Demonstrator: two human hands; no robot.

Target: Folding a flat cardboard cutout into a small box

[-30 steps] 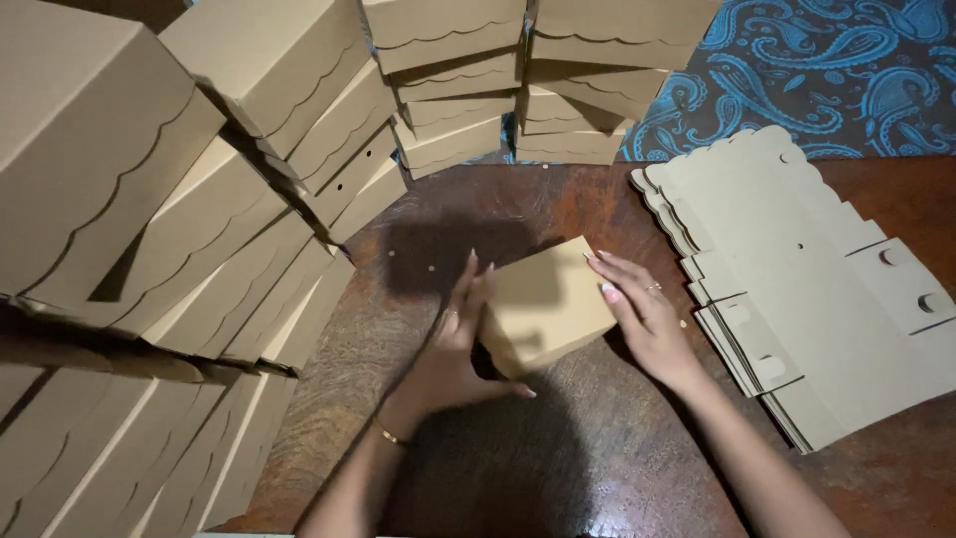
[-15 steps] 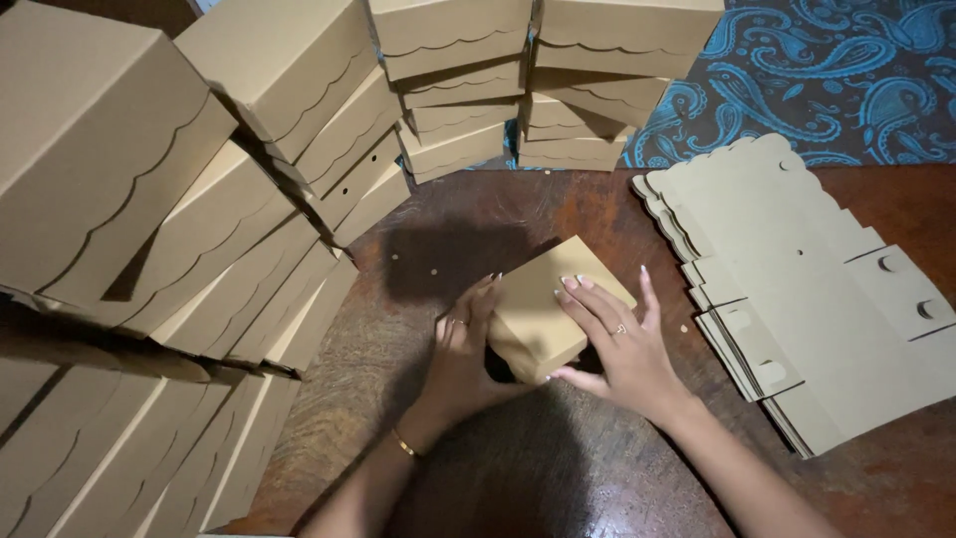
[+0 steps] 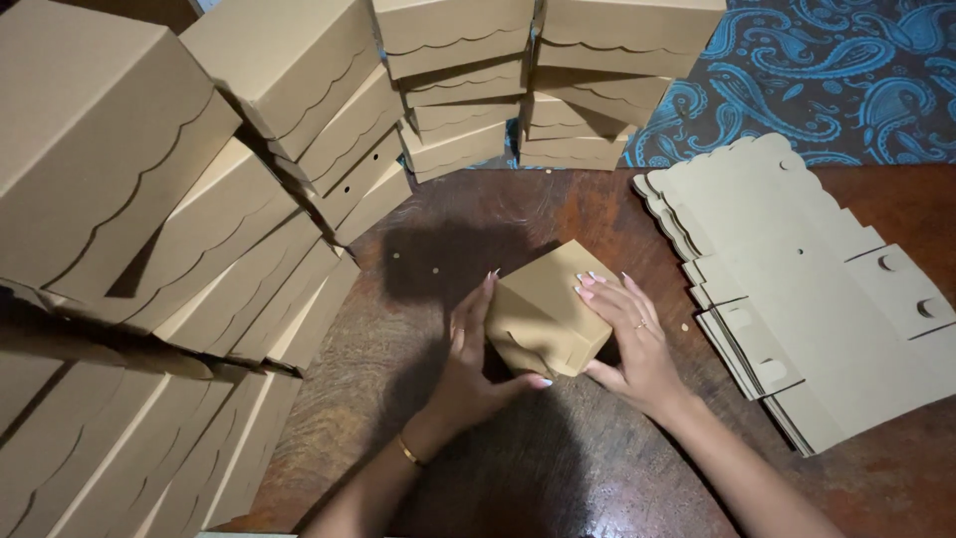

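Cardboard box (image 3: 546, 307) sits tilted on table (image 3: 518, 214), clasped between left hand (image 3: 468, 364) and right hand (image 3: 632, 334), both touching its sides.

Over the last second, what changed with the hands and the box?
The right hand slid from the far right edge onto the top of the small brown box, fingers spread. The left hand stayed clamped on the box's left side, thumb underneath. Box stacks and flat blanks unchanged.
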